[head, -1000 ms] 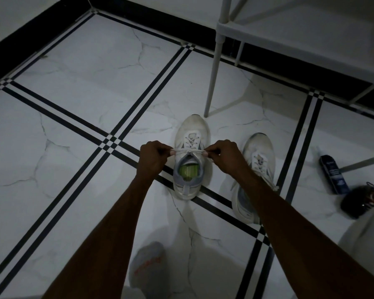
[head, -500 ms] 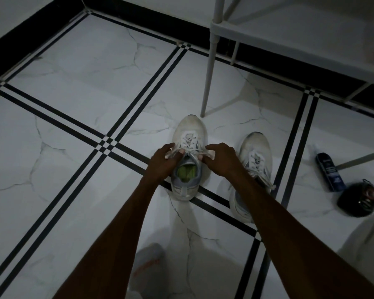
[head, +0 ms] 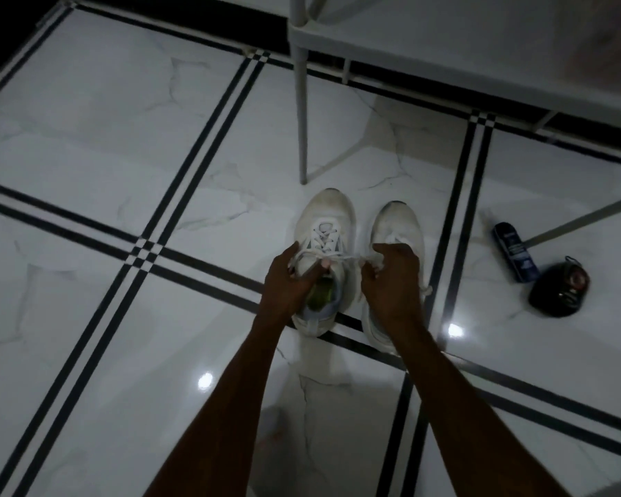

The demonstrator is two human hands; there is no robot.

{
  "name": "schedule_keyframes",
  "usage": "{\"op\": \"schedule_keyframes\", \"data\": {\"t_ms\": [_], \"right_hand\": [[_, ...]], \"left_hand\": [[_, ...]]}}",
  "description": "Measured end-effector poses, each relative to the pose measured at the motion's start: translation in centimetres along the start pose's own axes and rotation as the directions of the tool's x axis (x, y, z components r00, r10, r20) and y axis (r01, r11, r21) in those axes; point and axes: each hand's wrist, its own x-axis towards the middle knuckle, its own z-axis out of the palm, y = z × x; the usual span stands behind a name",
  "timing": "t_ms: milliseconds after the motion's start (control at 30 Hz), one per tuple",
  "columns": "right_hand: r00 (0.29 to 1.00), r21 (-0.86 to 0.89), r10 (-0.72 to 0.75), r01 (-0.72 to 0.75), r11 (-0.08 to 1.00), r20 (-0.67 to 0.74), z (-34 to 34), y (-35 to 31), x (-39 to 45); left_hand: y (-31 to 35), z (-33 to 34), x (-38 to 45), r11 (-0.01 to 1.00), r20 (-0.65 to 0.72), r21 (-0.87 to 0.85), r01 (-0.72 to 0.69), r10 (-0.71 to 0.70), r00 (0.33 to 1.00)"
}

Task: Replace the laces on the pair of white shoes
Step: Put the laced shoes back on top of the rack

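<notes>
A home interior, dimly lit: glossy white marble-look floor tiles [head: 87, 138] with black inlay stripes, a white metal-legged table [head: 445, 55] at one o'clock (only part showing), black skirting [head: 194, 16] at twelve.

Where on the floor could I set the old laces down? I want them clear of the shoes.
The wide tile left of the left shoe, beyond the left hand, is bare. It is crowded on the right: the right shoe, blue can and dark round object lie close by the table leg.

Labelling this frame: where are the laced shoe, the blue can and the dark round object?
laced shoe [head: 332, 209]: head view, toe cap.
blue can [head: 516, 252]: head view, middle of body.
dark round object [head: 556, 292]: head view, its top.
</notes>
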Motion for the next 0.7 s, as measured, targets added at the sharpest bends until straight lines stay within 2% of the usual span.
{"op": "schedule_keyframes", "data": {"t_ms": [100, 167, 200, 267, 333, 433, 500, 700], "right_hand": [[0.985, -0.089, 0.052, -0.067, 0.994, -0.163, -2.7, 0.9, -1.8], [0.971, -0.081, 0.178, -0.193, 0.978, -0.157, -3.9, 2.7, -2.6], [0.958, -0.025, 0.275, -0.278, 0.960, -0.079, -3.9, 3.6, -2.9], [0.866, 0.137, 0.464, -0.490, 0.861, 0.185, -4.4, 5.4, -3.1], [0.772, 0.215, 0.515, -0.612, 0.761, 0.372, -4.6, 6.4, -3.3], [0.756, 0.304, 0.518, -0.643, 0.703, 0.400, -4.2, 6.8, -3.4], [0.753, 0.341, 0.524, -0.652, 0.677, 0.399, -4.1, 6.7, -3.1], [0.757, 0.378, 0.525, -0.651, 0.658, 0.390, -6.0, 5.4, -3.1]], "left_hand": [[0.5, 0.8, -0.4, 0.998, -0.007, -0.008, 0.062, -0.062, 0.998], [0.6, 1.1, -0.4, 0.996, 0.008, -0.009, 0.086, -0.085, 0.996], [0.5, 0.9, -0.5, 0.996, 0.012, -0.023, 0.089, -0.089, 0.996], [0.7, 0.9, -0.6, 0.994, 0.058, -0.017, 0.111, -0.110, 0.992], [0.8, 0.9, -1.3, 0.992, 0.131, -0.033, 0.120, -0.115, 0.985], [0.5, 1.2, -2.4, 0.995, 0.163, -0.044, 0.093, -0.085, 0.983], [0.2, 1.7, -3.0, 0.996, 0.128, -0.046, 0.074, -0.068, 0.989], [1.6, 1.5, -4.6, 0.991, 0.121, -0.085, 0.103, -0.093, 0.988]]}}
